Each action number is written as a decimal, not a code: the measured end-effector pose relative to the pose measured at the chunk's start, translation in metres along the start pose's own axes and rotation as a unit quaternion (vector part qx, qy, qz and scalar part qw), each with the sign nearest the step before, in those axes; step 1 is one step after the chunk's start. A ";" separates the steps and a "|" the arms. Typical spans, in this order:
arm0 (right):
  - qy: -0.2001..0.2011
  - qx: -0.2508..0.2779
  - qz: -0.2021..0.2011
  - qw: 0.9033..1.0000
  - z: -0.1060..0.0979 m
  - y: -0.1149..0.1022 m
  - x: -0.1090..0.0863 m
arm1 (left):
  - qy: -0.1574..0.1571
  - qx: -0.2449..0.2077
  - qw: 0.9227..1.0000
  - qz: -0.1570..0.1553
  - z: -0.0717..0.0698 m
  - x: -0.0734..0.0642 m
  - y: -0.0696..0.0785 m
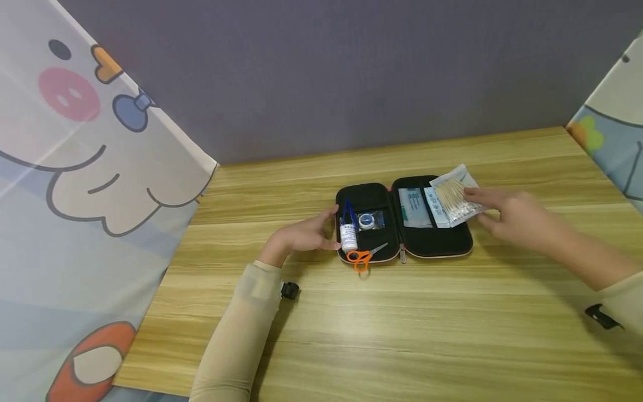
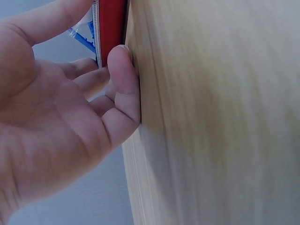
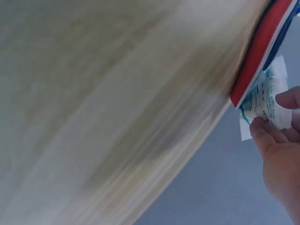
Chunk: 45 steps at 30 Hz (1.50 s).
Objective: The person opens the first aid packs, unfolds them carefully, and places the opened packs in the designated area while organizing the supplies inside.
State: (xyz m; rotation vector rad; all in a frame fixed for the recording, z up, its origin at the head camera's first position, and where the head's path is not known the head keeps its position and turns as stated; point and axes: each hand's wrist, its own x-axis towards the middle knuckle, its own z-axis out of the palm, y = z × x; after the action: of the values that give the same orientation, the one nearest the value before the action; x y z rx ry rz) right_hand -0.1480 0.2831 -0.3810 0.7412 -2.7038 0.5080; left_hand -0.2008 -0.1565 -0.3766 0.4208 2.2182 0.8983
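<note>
An unzipped black first-aid case (image 1: 447, 247) lies spread on the table. Its left edge is touched by my left hand (image 1: 306, 233), thumb and fingers spread along it; the left wrist view shows the red side (image 2: 111, 33) beside the fingers. My right hand (image 1: 519, 218) pinches a clear pack of cotton swabs (image 1: 452, 195) between thumb and fingers, tilted over the case's right half. Inside the left half are a white bottle (image 1: 348, 237), blue tweezers (image 1: 349, 211), a bagged tape roll (image 1: 366, 221) and orange-handled scissors (image 1: 360, 258). Flat white-and-green packets (image 1: 414, 207) sit under a strap in the right half.
The wood-grain table (image 1: 427, 335) meets a grey panel (image 1: 351, 78) at the back. Cartoon-printed cloth (image 1: 125, 184) hangs at the left, and more printed cloth (image 1: 615, 123) at the right. A zipper pull (image 1: 403, 255) hangs at the case's front.
</note>
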 end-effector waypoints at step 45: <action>-0.047 0.047 -0.121 0.990 0.023 -0.002 0.000 | -0.003 -0.007 1.000 -0.004 0.000 0.001 0.000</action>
State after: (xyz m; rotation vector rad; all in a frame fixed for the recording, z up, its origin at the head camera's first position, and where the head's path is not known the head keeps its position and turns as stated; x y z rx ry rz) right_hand -0.1512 0.2716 -0.4011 1.1281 -2.6380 0.5552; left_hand -0.2019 -0.1562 -0.3774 0.4073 2.2067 0.9062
